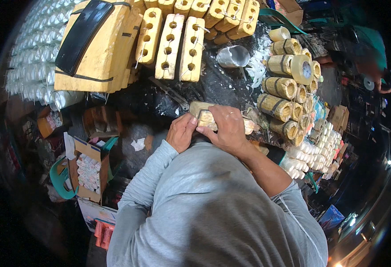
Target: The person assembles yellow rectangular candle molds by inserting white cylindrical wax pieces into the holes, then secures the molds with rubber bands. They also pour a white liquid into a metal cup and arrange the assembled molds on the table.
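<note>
At the near edge of the dark worktable I have a pale yellow block (199,108) with a dark band around it. It looks like a mold made of two halves, similar to the yellow blocks behind it. My left hand (180,133) grips its left end, with the thumb pressed on the near side. Over the top and right part lies my right hand (228,128), fingers wrapped round it and thumb close to the left thumb. The palms hide much of the block. Just beyond my left hand lies a metal tool (177,97), perhaps a knife or scissors.
Yellow molds (191,50) with round holes and white strings stand beyond. A dark phone (83,35) lies on a large yellow block (115,49). A metal cup (233,56), round banded molds (281,87) and a tape roll (302,69) are right. A carton (88,194) stands left; another person (364,58) is far right.
</note>
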A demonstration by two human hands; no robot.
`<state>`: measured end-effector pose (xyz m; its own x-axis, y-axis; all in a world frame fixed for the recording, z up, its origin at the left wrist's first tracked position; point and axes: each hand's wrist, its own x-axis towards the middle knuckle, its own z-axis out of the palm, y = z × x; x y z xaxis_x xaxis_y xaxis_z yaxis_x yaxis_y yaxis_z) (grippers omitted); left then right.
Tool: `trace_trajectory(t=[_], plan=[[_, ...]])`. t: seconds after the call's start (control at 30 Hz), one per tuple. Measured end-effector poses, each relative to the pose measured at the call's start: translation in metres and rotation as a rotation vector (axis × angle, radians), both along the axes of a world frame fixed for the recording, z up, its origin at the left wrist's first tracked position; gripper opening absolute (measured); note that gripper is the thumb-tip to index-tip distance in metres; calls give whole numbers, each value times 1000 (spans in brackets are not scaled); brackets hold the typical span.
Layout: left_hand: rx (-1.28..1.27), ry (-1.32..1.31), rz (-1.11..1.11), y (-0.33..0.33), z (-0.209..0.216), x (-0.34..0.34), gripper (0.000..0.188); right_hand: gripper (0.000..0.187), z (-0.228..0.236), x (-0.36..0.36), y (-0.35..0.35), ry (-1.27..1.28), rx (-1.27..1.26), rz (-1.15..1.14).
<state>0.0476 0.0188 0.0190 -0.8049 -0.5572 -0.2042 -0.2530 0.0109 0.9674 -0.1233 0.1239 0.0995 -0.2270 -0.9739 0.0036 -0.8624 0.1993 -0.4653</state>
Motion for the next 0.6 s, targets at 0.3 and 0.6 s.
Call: trace_trajectory(t=[0.3, 0.6], plan=[[-45, 39, 183, 15, -9, -5, 33, 58, 1, 4, -1, -48, 48, -84], [86, 65, 140, 22, -4, 11, 36, 57, 4, 6, 2, -26, 57, -88]])
